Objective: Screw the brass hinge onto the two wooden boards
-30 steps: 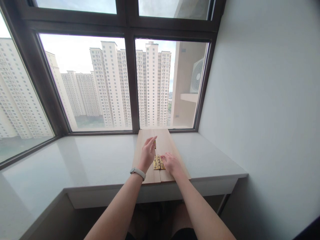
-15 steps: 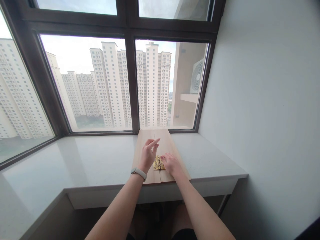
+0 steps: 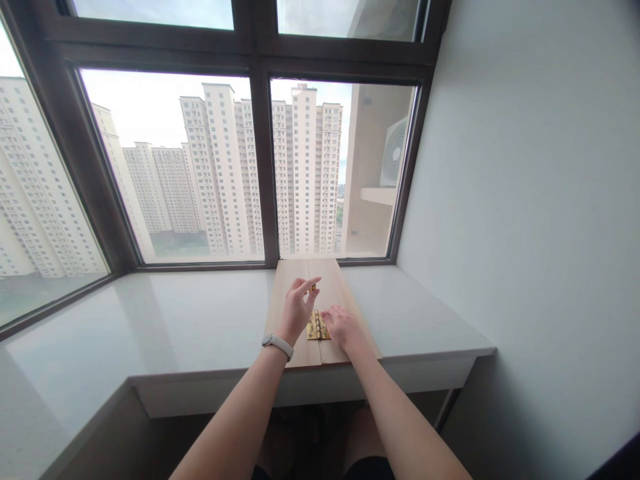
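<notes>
Two pale wooden boards [image 3: 334, 280] lie side by side, a narrow seam running between them. A brass-coloured hinge [image 3: 317, 327] rests across that seam near the front, its knuckle along the line. My right hand [image 3: 344, 327] lies low over the right board, fingers stretched forward and covering part of the hinge's right leaf. Above the boards and farther off, my left hand [image 3: 300, 300] is raised with thumb and index finger nearly pinched. A small golden bit [image 3: 313, 288] shows between them; I cannot tell whether they grip it or it lies behind.
The boards lie on a white windowsill counter [image 3: 200, 327], reaching from its front edge back to the dark window frame [image 3: 263, 173]. A white wall [image 3: 520, 200] closes the right side. A band [image 3: 278, 345] circles my left wrist.
My left thumb and index finger have parted slightly, so more of the golden bit shows. My right hand, the hinge and the boards have stayed in place.
</notes>
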Motion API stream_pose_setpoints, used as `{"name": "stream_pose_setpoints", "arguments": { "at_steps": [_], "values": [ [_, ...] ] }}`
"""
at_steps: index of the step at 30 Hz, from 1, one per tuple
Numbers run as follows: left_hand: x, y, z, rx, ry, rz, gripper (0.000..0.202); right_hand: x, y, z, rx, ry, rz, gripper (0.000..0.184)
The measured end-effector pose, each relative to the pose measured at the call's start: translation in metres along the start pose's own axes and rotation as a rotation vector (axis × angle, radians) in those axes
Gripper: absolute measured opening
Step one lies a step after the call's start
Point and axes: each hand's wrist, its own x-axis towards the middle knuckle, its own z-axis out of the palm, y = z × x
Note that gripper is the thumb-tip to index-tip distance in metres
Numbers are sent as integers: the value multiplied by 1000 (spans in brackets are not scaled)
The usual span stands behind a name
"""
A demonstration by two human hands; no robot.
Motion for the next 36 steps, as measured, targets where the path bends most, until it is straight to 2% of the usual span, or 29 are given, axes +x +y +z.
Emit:
{"name": "stream_pose_setpoints", "arguments": {
  "at_steps": [4, 11, 19, 28, 36],
  "values": [
    [0, 2, 0, 21, -16, -1, 34, 0, -1, -1, 1, -13, 14, 54],
    [-1, 0, 4, -99, -56, -5, 41, -1, -5, -5, 9, -14, 15, 53],
    [-1, 3, 0, -24, -30, 8, 32, -1, -6, -7, 7, -40, 56, 54],
    [-1, 2, 5, -81, -75, 4, 45, -1, -4, -3, 12, -12, 22, 52],
    [-3, 4, 2, -1, -31, -8, 35, 0, -4, -4, 11, -25, 37, 55]
  ]
}}
